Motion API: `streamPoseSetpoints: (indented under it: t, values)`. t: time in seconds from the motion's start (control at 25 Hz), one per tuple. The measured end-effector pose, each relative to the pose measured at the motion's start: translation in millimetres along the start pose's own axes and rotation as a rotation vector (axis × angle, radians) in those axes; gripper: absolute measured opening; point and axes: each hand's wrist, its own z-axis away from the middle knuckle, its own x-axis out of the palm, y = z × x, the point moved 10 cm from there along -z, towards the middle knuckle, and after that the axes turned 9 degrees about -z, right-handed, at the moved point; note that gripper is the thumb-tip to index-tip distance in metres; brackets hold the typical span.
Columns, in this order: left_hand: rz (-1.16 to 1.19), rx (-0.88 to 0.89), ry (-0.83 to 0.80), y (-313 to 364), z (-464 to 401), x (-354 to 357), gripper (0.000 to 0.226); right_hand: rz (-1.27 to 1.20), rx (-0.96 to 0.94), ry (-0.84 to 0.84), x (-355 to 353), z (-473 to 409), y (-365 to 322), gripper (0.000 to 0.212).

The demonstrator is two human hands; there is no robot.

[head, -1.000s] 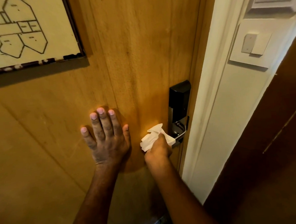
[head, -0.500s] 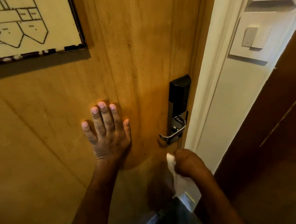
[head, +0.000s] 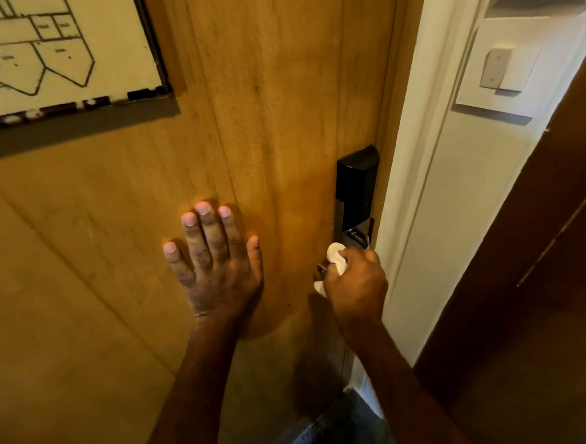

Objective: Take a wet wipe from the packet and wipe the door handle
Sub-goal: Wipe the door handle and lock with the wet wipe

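My right hand (head: 355, 281) is closed around a white wet wipe (head: 336, 255) and wraps it over the metal lever door handle (head: 322, 268), of which only the left tip shows. Above it sits the black electronic lock body (head: 356, 183) near the door's right edge. My left hand (head: 215, 261) lies flat with fingers spread on the wooden door (head: 270, 103), left of the handle. No wipe packet is in view.
A framed floor plan (head: 51, 54) hangs on the door at upper left. The white door frame (head: 427, 145) runs down the right, with a light switch plate (head: 502, 71) on the wall beside it. Dark wood panelling (head: 545, 275) fills the right side.
My right hand, which had dropped below the handle with the wipe hanging down, has come back up and closed the wipe over the lever. My left hand stays flat on the door.
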Motion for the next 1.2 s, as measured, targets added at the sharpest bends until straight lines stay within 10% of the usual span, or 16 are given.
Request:
streamPoseSetpoints:
  t: [0.36, 0.64, 0.84, 1.04, 1.2]
  values:
    - [-0.003, 0.025, 0.008, 2, 1, -1, 0.085, 0.036, -0.159, -0.23, 79, 24, -11, 0.034]
    - [-0.007, 0.016, 0.023, 0, 3, 0, 0.086, 0.257, -0.06, -0.891, 119, 61, 82, 0.03]
    - [-0.001, 0.007, 0.028, 1, 3, 2, 0.085, 0.051, 0.037, -0.592, 76, 36, 91, 0.02]
    - [0.0, 0.0, 0.024, 0, 3, -1, 0.085, -0.117, -0.057, 0.087, -12, 2, 34, 0.017]
    - [0.001, 0.001, 0.02, 0, 1, -3, 0.086, -0.011, -0.053, 0.19, -19, -2, 12, 0.01]
